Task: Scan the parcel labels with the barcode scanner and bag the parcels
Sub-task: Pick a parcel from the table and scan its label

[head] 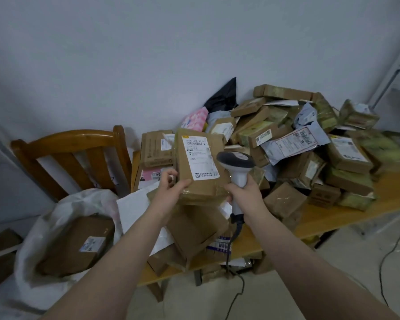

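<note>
1. Surface [328, 218]: it fills the centre and right of the frame and carries the parcel heap [310, 146]. These parcels are probably not yet scanned. Work clear of the heap so that the scanner reads one code only.
2. Bag [30, 245]: white and open, at lower left, with one boxed parcel [74, 243] already inside. It is the likely place for the held parcel and lies on the left hand's side.
3. Held parcel [203, 190]: a brown box at frame centre, raised above the surface, with its labelled face tilted toward the camera.
4. Hands: the left hand [169, 190] grips the parcel's lower left edge, thumb on the front face. The right hand [245, 192] is wrapped round the scanner handle, just beside the parcel's lower right corner.
5. Scanner [236, 161]: its head overlaps the label's right edge. Whether its window faces the code cannot be told. Draw it back and aim it squarely at the label.
6. Label [200, 158]: white, with print too blurred to read. Hold it flat and uncovered until the read is confirmed.
</note>
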